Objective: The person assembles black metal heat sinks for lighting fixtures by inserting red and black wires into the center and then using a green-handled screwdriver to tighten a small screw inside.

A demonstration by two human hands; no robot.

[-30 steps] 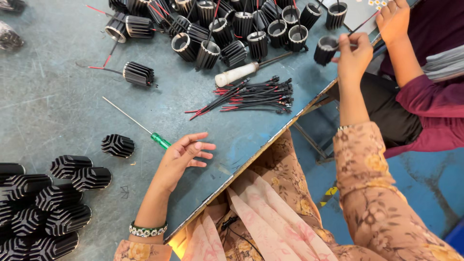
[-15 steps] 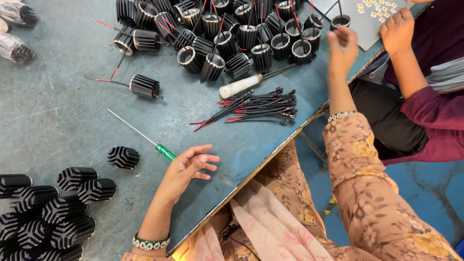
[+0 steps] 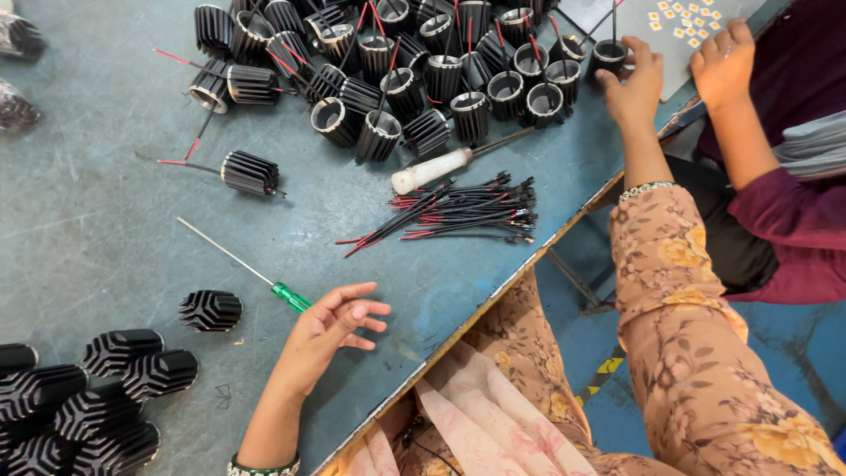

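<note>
Resting palm-down on the grey worktop [image 3: 79, 238], the left hand [image 3: 326, 339] lies released, fingers loosely spread and grasping nothing. Its fingertips sit just beside the green handle of a screwdriver [image 3: 291, 297], whose thin shaft runs away from the hand toward the upper left; contact cannot be confirmed. Beyond the handle lies a single black finned cylinder [image 3: 211, 310], and past the wrist a cluster of similar finned pieces [image 3: 84, 397] lies on its sides.

The right hand [image 3: 633, 84] is stretched to the far edge of the worktop, fingers closed around a small black cup-shaped housing [image 3: 608, 55] with a wire rising from it. Just beside that hand stands a crowd of open black housings [image 3: 423, 70], many with red and black leads. Between the two hands lie a bundle of red and black wires [image 3: 458, 211] and a white-handled tool [image 3: 432, 169]. Next to the right hand, another person's hand [image 3: 724, 66] rests on a grey sheet [image 3: 652, 53] dotted with small white squares.
</note>
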